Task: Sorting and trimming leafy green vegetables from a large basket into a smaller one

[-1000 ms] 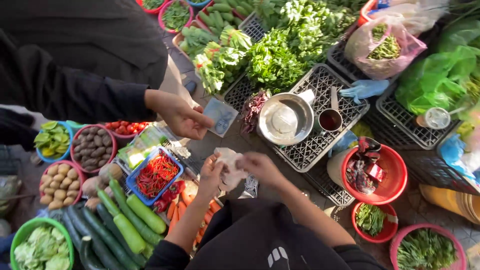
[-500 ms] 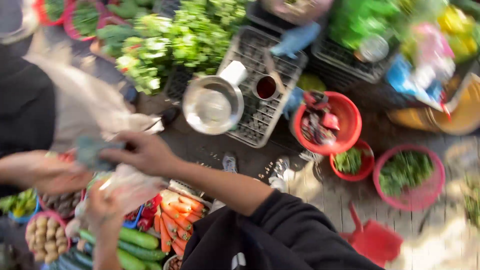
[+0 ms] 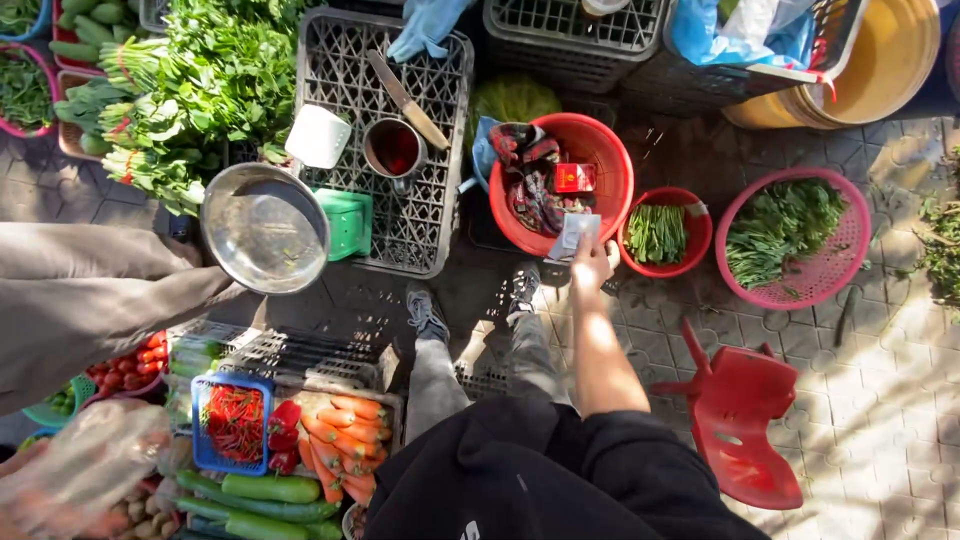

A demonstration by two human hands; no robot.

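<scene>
Looking down, I list what I see by size, each placed against the big red basin (image 3: 610, 160).

Black crate (image 3: 400, 150): just left of the basin, carrying a steel bowl (image 3: 265, 228), a metal cup (image 3: 392, 148) of dark liquid and a knife (image 3: 408, 100).
Greens (image 3: 190, 90): far left of the basin, bundled leafy stalks.
Pink basket (image 3: 850, 240): right of the basin, with a small red bowl (image 3: 690, 235) of green stalks between them.
Red stool (image 3: 745, 420): below and right of the basin, tipped on the paving.
Carrots (image 3: 335, 430): well down-left of the basin, beside a blue basket (image 3: 205, 440) of red chillies.
Right hand (image 3: 592, 265): at the basin's lower rim, arm stretched out, fingers pinched on the banknote.
Banknote (image 3: 575, 235): small, pale blue-grey, slightly creased paper, held upright over the rim, near a red packet (image 3: 572, 178) lying on cloth inside.
Left hand: I cannot tell; only a blurred clear bag (image 3: 80, 470) shows far down-left.
</scene>
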